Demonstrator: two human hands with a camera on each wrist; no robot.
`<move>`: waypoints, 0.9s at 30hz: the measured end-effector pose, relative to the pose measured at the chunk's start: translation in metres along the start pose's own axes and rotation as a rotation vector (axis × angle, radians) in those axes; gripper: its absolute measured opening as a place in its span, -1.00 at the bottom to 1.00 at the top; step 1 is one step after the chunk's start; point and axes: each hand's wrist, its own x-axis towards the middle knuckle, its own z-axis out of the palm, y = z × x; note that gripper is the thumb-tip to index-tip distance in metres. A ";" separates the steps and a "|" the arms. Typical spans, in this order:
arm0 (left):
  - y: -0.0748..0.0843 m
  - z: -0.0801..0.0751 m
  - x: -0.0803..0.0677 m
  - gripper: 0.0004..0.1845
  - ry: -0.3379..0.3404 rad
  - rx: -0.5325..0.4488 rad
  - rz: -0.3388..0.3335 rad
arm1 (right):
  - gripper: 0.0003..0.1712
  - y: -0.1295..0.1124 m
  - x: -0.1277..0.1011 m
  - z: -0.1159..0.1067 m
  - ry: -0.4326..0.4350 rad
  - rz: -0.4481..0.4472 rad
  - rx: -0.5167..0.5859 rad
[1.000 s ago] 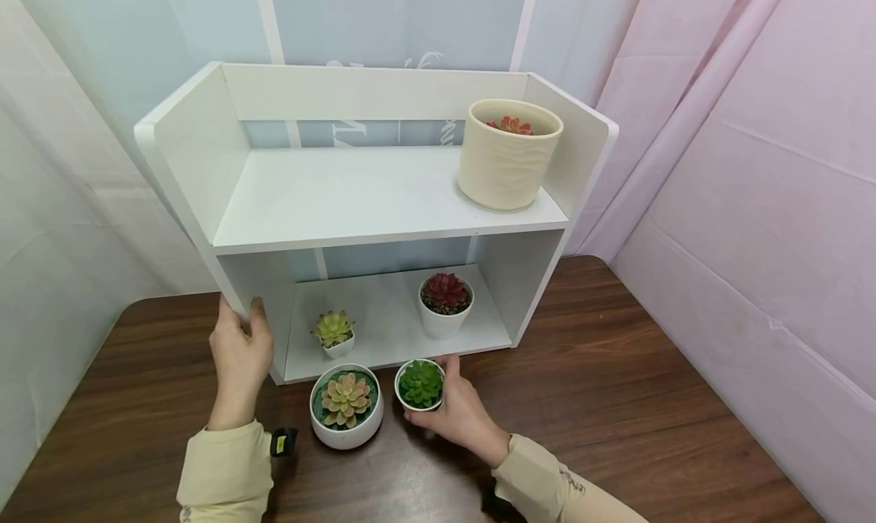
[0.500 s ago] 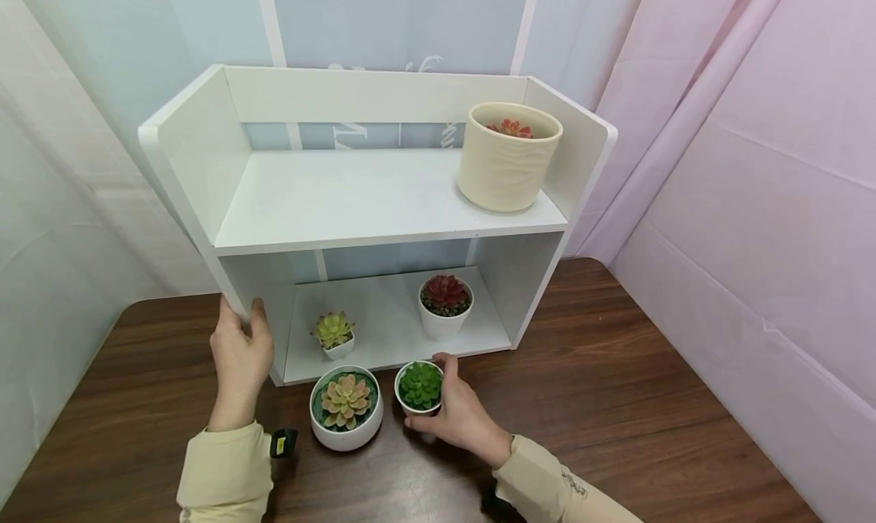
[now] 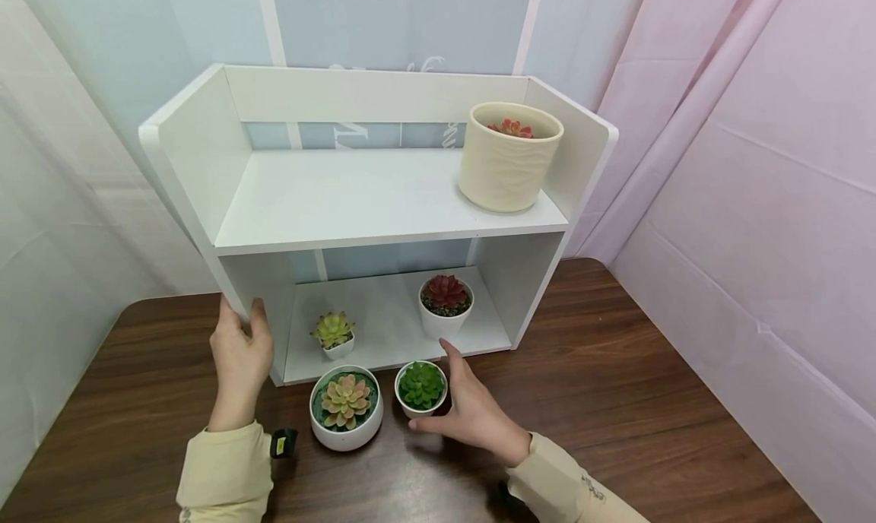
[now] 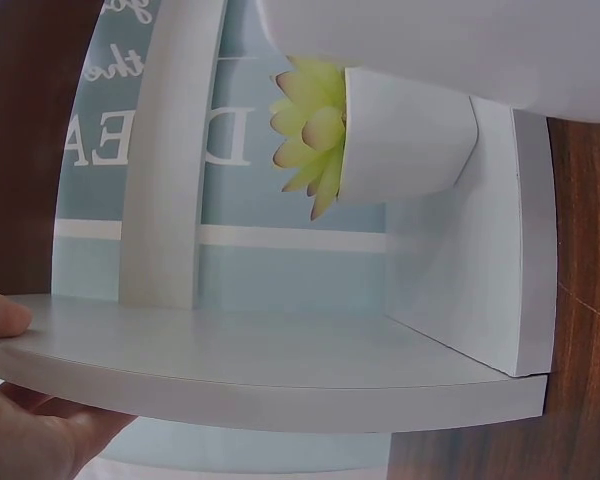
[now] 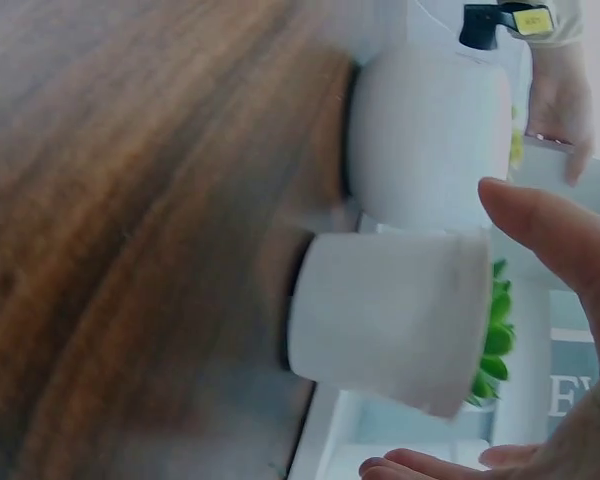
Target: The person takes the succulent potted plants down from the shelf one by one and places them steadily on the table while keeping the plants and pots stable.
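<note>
Dark wood tabletop (image 3: 616,401), light curtains behind and to the right.

White two-tier shelf unit (image 3: 383,204) stands at the far middle of the tabletop. Left hand (image 3: 239,356) grips the near edge of its left side panel, thumb on the inner face, fingers wrapped outside; the left wrist view shows the thumb pressed on the panel edge.

Top tier, right end: large cream ribbed pot (image 3: 508,156) with a red plant deep inside.

Lower tier: red succulent in a white pot (image 3: 445,304) toward the right; small yellow-green succulent (image 3: 333,333) toward the left, near the front edge.

On the tabletop just in front of the shelf: a wider white bowl with a pink-green rosette (image 3: 346,405), and just right of it the small white pot with a green succulent (image 3: 420,388).

Right hand (image 3: 472,413) is spread loosely around the right side of the green succulent pot, fingers extended, holding nothing. The right wrist view shows a gap between fingers and pot wall.

Handling judgement: the small pot looks light, rigid and smooth-glazed, so likely slippery and chippable. Best taken round the wall below the rim with thumb opposite fingers, kept upright, leaves untouched.
</note>
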 end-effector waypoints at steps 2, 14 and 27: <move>0.000 0.000 0.000 -0.57 0.001 0.001 0.000 | 0.36 -0.001 -0.001 -0.004 0.004 -0.001 0.000; 0.001 0.001 0.001 -0.57 -0.003 -0.009 -0.006 | 0.25 -0.019 0.000 -0.032 0.122 -0.073 -0.009; 0.001 0.000 0.001 -0.57 -0.002 -0.010 -0.010 | 0.14 -0.040 0.005 -0.058 0.234 -0.149 0.030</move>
